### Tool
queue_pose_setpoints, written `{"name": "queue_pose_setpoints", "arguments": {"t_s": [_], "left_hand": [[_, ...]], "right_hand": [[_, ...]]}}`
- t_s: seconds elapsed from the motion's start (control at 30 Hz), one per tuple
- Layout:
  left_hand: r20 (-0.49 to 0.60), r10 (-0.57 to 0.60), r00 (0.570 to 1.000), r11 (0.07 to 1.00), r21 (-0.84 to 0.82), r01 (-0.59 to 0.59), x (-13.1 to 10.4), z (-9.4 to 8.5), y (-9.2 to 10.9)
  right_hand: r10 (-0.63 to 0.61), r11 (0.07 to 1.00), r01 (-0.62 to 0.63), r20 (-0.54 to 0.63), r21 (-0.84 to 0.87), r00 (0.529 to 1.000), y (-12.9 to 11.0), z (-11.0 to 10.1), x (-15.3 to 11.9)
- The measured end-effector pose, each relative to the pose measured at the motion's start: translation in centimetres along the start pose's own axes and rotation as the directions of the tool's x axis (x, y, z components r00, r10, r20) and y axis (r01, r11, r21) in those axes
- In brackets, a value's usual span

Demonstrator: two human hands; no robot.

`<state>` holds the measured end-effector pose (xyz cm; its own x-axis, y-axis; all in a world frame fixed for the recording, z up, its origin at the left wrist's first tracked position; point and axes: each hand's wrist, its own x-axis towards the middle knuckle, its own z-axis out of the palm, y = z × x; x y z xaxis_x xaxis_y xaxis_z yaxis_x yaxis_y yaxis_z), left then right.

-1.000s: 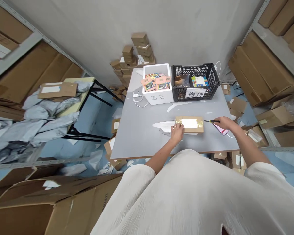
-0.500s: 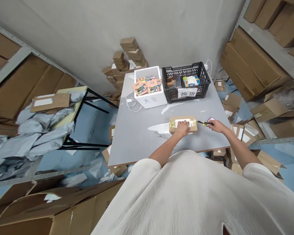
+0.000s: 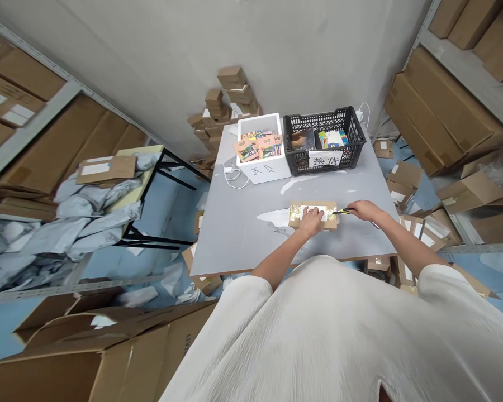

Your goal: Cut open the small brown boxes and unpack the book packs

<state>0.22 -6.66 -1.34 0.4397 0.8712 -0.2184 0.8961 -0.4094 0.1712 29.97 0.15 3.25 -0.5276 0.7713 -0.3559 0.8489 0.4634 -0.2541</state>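
Note:
A small brown cardboard box (image 3: 327, 224), with shiny tape and a white label on top, lies on the grey table (image 3: 230, 234). My left hand (image 3: 311, 221) rests on its top from the near side, fingers stretched out and a little apart. My right hand (image 3: 364, 210), just right of the box, is closed around a black and yellow utility knife (image 3: 344, 211). The knife points left, its tip at the right end of the box top; whether it cuts into the tape is too small to tell. A thin flat object (image 3: 375, 224) partly shows under my right hand.
At the back of the table stand a white foam box (image 3: 272, 170) with booklets and a black plastic crate (image 3: 291, 162) with books. A white cable (image 3: 235, 177) lies at left. A side table (image 3: 151, 167) holds grey parcels; cartons fill shelves and floor.
My right hand has brought the knife left, from beside the box to over its right end. My left hand stays on the box. The camera view has shifted slightly.

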Motion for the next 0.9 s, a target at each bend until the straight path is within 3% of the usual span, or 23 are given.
{"name": "queue_pose_setpoints", "arguments": {"t_s": [0.13,0.27,0.37,0.53,0.67,0.9], "left_hand": [[-0.001,-0.013,1.000,1.000,0.004,0.013,-0.6,-0.2,-0.2],[-0.007,-0.029,1.000,0.999,-0.014,0.028,-0.7,-0.3,-0.3],[-0.010,-0.024,1.000,0.999,-0.028,0.024,-0.6,-0.4,-0.4],[-0.005,-0.022,1.000,0.999,-0.042,0.022,-0.7,-0.5,-0.5],[0.001,-0.011,1.000,0.999,-0.041,0.011,-0.8,-0.5,-0.6],[-0.006,0.003,1.000,0.999,-0.043,-0.003,-0.6,-0.6,-0.8]], "right_hand": [[-0.049,0.997,0.050,0.020,-0.058,0.999,-1.0,0.1,2.1],[-0.001,0.998,-0.003,0.069,0.061,0.998,0.1,0.2,2.6],[0.028,0.965,-0.065,0.146,0.254,0.989,1.3,0.8,1.6],[-0.018,0.815,-0.119,0.230,0.566,0.973,1.5,3.4,-0.9],[-0.007,0.750,-0.138,0.217,0.647,0.976,1.2,4.8,-2.1],[-0.030,0.683,-0.181,0.274,0.708,0.961,1.6,5.6,-3.6]]}}
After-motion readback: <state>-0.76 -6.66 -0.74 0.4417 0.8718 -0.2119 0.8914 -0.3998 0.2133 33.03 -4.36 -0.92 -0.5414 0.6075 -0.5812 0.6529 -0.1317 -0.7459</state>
